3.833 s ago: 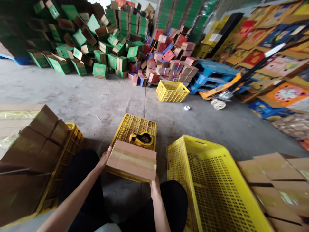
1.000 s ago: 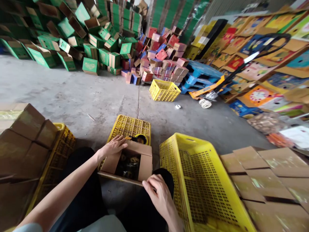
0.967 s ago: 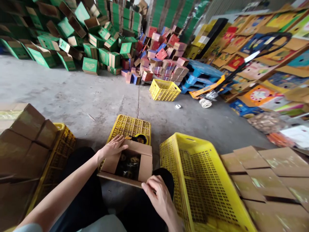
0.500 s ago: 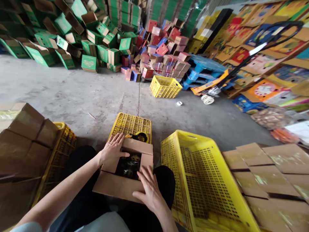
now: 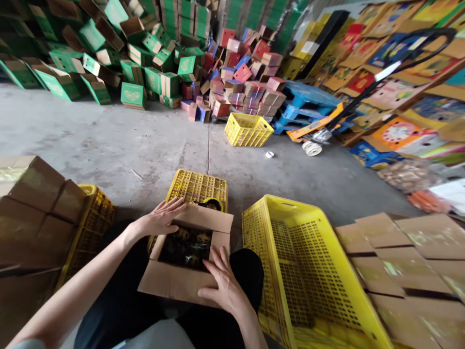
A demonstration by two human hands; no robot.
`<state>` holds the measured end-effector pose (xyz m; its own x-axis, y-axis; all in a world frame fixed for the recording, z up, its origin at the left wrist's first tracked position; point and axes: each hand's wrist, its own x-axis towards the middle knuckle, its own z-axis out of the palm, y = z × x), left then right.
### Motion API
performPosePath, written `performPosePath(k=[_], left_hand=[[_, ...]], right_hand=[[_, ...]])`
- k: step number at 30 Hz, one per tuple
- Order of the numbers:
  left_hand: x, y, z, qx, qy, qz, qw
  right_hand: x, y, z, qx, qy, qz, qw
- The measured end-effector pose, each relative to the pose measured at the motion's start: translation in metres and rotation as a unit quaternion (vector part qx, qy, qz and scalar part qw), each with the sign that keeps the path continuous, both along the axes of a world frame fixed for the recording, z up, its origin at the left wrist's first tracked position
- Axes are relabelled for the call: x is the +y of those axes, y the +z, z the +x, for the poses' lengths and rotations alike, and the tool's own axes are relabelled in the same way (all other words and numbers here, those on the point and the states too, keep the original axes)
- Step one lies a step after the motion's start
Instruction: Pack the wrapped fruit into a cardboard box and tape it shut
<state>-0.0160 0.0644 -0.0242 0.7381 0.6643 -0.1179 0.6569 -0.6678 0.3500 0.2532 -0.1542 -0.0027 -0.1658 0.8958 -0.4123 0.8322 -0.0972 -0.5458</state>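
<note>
Here — flat left hand point(image 5: 162, 220) presses carton point(image 5: 173, 286) flap.

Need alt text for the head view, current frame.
A seated person's left hand and right hand rest flat on the flaps of an open cardboard box with dark contents, set on an upturned yellow crate. A larger yellow crate stands to the right.
</note>
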Motion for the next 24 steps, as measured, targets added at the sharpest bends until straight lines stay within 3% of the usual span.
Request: performPosePath(k=[4, 9, 19, 22, 24], left_hand=[[0.011, 0.007, -0.048, -0.092, -0.078, 0.000, 0.993], [0.003, -0.003, -0.079, -0.144, -0.023, 0.072, 0.987], [-0.013, -0.061, -0.092, -0.207, 0.108, 0.040, 0.971], [-0.013, -0.062, -0.092, -0.204, 0.103, 0.059, 0.972], [-0.012, -0.050, -0.093, -0.207, 0.097, 0.088, 0.969]], right_hand=[[-0.002, -0.006, 0.002, 0.012, -0.002, 0.024, 1.000], [-0.004, -0.005, 0.005, 0.023, 0.002, 0.037, 0.999], [-0.004, 0.003, 0.005, 0.026, 0.002, 0.021, 0.999], [-0.004, 0.006, 0.006, 0.029, 0.002, 0.018, 0.999], [-0.006, 0.007, 0.006, 0.030, 0.002, 0.018, 0.999]])
